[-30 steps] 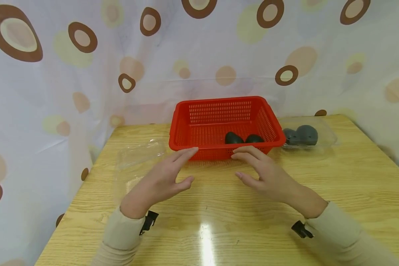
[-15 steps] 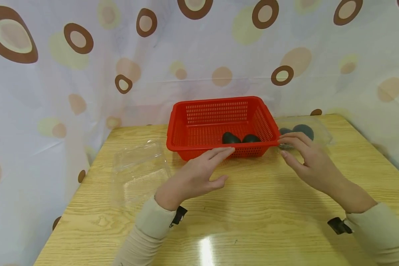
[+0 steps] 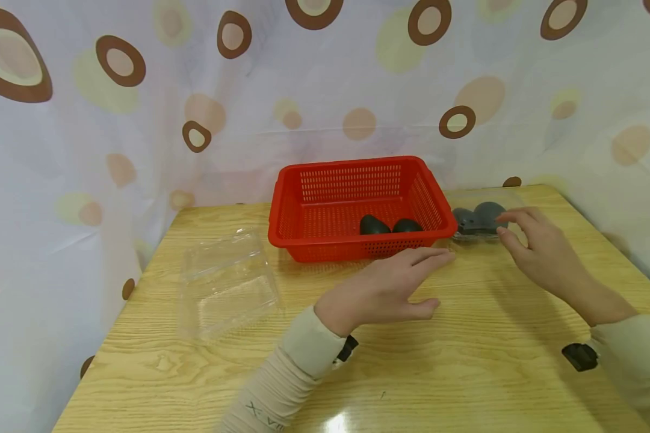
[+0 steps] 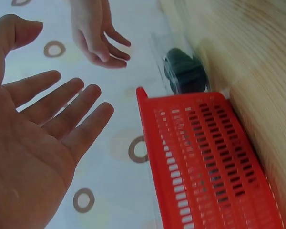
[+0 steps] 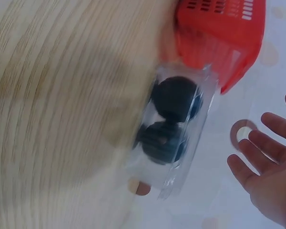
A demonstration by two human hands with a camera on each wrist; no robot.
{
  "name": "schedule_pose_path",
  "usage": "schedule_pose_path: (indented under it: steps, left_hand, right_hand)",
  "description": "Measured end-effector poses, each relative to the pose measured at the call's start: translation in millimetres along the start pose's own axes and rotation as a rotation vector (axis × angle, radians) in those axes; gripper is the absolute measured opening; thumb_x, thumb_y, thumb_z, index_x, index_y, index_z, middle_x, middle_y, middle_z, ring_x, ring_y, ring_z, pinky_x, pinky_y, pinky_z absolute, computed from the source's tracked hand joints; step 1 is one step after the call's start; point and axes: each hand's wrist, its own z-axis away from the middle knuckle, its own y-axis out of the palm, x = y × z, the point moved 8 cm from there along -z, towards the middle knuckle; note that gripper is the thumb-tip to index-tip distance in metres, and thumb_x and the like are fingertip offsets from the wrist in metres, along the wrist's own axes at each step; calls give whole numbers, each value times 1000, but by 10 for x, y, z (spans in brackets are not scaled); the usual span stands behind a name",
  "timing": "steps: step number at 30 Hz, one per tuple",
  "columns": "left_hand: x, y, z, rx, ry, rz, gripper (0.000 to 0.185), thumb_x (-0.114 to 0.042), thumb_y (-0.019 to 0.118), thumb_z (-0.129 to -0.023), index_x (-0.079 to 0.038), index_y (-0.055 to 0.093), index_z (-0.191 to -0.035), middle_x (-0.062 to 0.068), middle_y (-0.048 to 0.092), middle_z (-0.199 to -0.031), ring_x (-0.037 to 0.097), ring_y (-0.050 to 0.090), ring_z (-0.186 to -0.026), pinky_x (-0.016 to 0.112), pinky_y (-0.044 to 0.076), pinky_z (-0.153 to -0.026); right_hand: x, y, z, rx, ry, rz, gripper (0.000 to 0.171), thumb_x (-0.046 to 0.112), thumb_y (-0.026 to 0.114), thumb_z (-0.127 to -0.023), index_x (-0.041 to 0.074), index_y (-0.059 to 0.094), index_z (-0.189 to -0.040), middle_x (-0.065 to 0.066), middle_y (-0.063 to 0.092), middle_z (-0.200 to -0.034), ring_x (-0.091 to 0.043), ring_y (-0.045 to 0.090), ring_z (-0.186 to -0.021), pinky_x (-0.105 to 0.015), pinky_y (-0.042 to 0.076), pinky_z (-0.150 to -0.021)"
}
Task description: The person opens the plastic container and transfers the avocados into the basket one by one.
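My right hand (image 3: 547, 255) hovers just right of a clear plastic box (image 5: 196, 136), fingers spread and loosely bent, holding nothing. Inside that box lie two dark rounded fruits (image 3: 490, 214) that look like avocados. My left hand (image 3: 387, 294) is in the air in front of the red basket (image 3: 352, 240), its fingers extended and its palm bare in the left wrist view. Two dark, avocado-shaped fruits (image 3: 374, 225) rest in the front right part of the basket, partly hidden by its rim.
A second clear plastic container (image 3: 233, 288) with nothing in it lies on the left of the wooden table (image 3: 157, 373). A curtain (image 3: 325, 90) with brown and beige ovals hangs behind the table.
Both hands have moved to the right. The right hand has gone from in front of the basket to the clear box; the left hand now stands before the basket's right side.
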Motion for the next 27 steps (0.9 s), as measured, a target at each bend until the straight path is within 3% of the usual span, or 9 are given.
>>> schedule_pose_path:
  steps: [3,10,17,23,27]
  left_hand:
    - [-70,64,-132,16,26,0,63,-30,56,-97,-13,34,-154,0,42,-154,11,44,-138,14,40,-108]
    - [-224,257,-415,100,75,-66,65,-29,52,-98,-12,27,-156,1,35,-160,9,33,-146,12,24,-117]
    - [-369,458,-726,102,100,-242,64,-29,47,-99,-10,26,-156,2,32,-161,11,31,-148,15,17,-121]
    - [-477,648,-920,62,98,-369,61,-31,46,-100,-9,30,-154,3,34,-160,13,32,-147,18,18,-123]
    - [-503,698,-998,11,83,-457,61,-34,46,-100,-7,33,-152,6,36,-158,15,33,-147,20,21,-122]
  right_hand:
    - [-132,1,-27,46,54,2,34,21,44,-105,-4,57,-123,-31,44,-135,-50,49,-108,-64,41,-79]
    - [-373,11,-110,112,96,43,40,25,42,-106,-8,53,-126,-34,41,-135,-52,47,-108,-65,41,-80]
    - [-579,63,-242,168,127,91,46,28,40,-106,-11,48,-129,-39,36,-138,-55,44,-111,-68,40,-83]
    - [-808,225,-277,285,179,102,64,37,43,-105,-16,34,-140,-45,27,-144,-63,30,-125,-75,32,-95]
    - [-815,315,-249,301,98,192,61,26,54,-102,-19,36,-138,-49,30,-141,-66,32,-123,-77,30,-98]
